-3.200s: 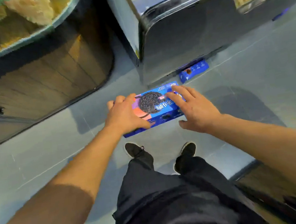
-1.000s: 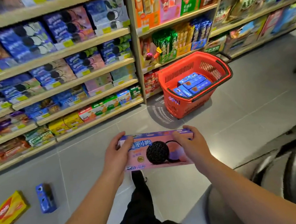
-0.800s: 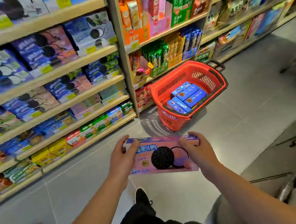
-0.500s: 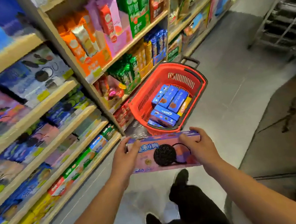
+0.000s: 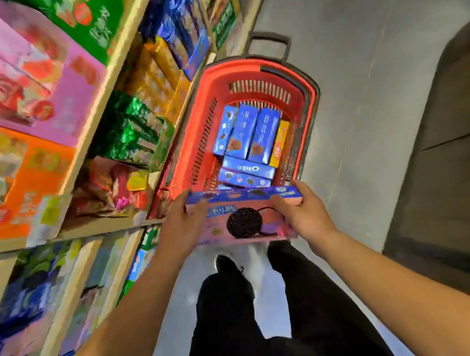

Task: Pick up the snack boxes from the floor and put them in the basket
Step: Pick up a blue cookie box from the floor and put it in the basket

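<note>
boxes (image 5: 247, 139) in basket (image 5: 310, 111), shelves (image 5: 91, 120) left, held box (image 5: 246, 220) nearer

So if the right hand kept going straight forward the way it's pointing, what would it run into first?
Probably the near rim of the red basket, while the right hand grips the pink cookie box; depth is unclear.

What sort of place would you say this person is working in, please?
Most likely a supermarket or convenience-store snack aisle: stocked shelves of packaged snacks line the left, and a red shopping basket with a pull handle stands on the grey floor, holding blue biscuit boxes.
</note>
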Tool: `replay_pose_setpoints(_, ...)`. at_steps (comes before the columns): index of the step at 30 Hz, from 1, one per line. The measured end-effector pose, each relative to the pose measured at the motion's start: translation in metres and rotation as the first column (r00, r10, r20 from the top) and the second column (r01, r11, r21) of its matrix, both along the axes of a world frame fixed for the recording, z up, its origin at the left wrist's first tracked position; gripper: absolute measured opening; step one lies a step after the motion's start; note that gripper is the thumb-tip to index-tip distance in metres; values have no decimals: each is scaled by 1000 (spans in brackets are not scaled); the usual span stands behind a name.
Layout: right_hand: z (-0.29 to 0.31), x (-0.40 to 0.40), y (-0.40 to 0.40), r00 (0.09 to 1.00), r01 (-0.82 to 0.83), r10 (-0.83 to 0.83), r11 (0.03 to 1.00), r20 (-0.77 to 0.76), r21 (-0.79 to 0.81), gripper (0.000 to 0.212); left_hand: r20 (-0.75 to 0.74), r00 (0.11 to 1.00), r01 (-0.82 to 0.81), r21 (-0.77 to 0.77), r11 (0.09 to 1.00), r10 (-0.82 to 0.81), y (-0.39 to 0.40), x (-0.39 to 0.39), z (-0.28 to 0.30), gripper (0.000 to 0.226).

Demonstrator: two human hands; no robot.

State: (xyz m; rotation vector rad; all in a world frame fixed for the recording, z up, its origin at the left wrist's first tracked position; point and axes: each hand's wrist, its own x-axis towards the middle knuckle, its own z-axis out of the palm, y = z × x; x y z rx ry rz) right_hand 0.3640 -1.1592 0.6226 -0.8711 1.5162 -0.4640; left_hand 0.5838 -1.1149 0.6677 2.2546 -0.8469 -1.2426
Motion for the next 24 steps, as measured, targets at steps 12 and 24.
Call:
replay_pose_setpoints(12, -217, 78, -64, 970, 209, -173, 952, -170, 224, 56, -154, 971, 213, 198, 957, -184, -125, 86, -236, 54)
replay_pose_setpoints(24, -388, 98, -34, 911, 340, -255, 909, -324, 241, 64, -143, 974, 207, 225, 952, -178, -109, 77, -431, 74)
